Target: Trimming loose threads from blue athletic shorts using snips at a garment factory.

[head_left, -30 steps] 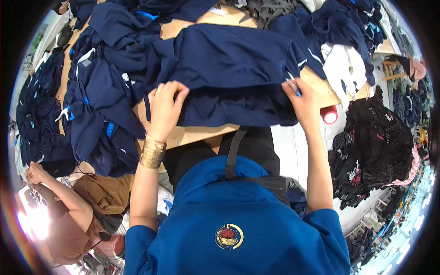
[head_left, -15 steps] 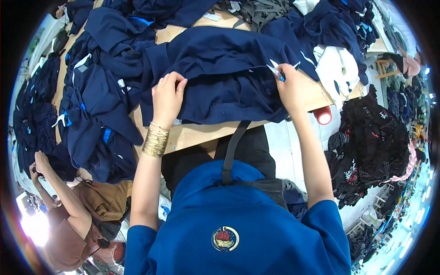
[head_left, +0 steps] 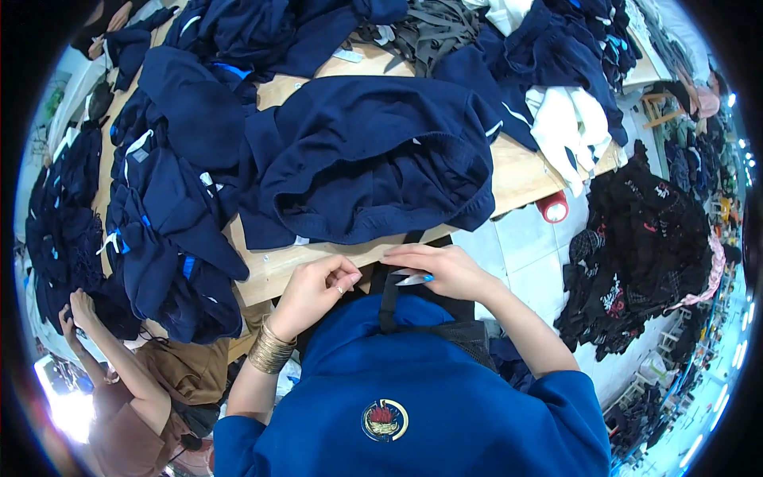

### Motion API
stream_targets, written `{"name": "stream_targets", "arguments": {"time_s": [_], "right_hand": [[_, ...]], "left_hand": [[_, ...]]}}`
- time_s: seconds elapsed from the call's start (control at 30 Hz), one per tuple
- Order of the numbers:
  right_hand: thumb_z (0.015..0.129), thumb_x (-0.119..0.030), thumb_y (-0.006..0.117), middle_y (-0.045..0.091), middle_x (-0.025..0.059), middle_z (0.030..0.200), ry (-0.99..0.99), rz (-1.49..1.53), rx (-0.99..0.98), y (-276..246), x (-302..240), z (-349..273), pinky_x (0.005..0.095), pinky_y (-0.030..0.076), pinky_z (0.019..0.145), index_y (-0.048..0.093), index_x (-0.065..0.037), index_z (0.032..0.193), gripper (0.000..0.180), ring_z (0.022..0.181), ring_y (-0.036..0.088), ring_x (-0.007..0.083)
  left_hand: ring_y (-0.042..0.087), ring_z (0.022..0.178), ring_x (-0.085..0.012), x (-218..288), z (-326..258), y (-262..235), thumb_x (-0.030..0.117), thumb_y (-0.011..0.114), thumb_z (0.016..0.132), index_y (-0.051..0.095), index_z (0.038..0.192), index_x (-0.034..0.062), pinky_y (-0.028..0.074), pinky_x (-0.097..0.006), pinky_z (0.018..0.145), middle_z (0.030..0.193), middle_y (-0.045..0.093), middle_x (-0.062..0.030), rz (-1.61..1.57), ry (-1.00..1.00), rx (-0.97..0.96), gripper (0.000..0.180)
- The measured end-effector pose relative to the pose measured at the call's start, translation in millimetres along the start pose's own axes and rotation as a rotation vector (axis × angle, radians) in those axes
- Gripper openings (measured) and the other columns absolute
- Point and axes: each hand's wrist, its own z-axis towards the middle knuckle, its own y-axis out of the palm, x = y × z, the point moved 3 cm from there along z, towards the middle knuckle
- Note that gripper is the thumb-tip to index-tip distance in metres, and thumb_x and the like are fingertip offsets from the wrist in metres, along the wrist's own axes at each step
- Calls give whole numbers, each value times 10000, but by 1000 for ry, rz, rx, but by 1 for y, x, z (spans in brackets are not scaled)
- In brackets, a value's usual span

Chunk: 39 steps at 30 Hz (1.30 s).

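Both hands have withdrawn from the navy garment (head_left: pixel 373 159), which now lies bunched on the table (head_left: pixel 520 171). Right hand (head_left: pixel 445 270) sits at the table's near edge, pinching small snips (head_left: pixel 415 279). Left hand (head_left: pixel 314 292) is beside it, fingers curled and holding nothing visible, clear of the garment.

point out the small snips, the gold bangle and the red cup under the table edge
small snips (head_left: pixel 415 279), head view, on the pale blade held in the right hand
gold bangle (head_left: pixel 270 350), head view, on the middle of the band at the left wrist
red cup (head_left: pixel 552 208), head view, on its red side
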Motion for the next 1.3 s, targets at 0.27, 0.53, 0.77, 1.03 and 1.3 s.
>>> {"name": "stream_targets", "arguments": {"time_s": [0.27,0.53,0.77,1.03,1.3], "right_hand": [[695,-7,597,575,9,1104,-97,-47,-121,12,8,-6,336,501,658,606,-146,1035,368,804,627,244],[653,-28,601,636,70,825,121,-229,-193,13,30,-39,385,495,653,633,-103,862,223,770,624,287],[719,-191,716,598,87,700,323,-54,-206,-92,-39,-78,347,443,609,611,-23,720,198,682,592,253],[849,-184,634,675,111,865,655,1027,-392,-40,-61,-132,176,282,398,551,-2,1019,262,457,413,15],[782,-210,694,636,59,700,843,639,87,25,-53,-162,195,351,386,612,-37,863,207,426,471,59]], "left_hand": [[592,566,-79,7,-3,6,106,617,841,626,844,6,448,-211,523,630,616,-39,133,36,-123,100],[592,634,-174,13,-8,12,114,632,806,633,867,33,474,-276,603,758,632,-78,211,132,-124,102],[610,700,-174,32,5,51,127,625,817,639,894,45,487,-281,647,809,616,-77,50,287,-434,113],[602,801,-168,49,18,110,167,712,765,638,992,59,472,-289,724,869,627,-67,-53,395,-922,262],[587,804,-131,55,22,118,175,717,768,589,1126,82,474,-260,740,891,612,-47,148,417,-965,392]]}}
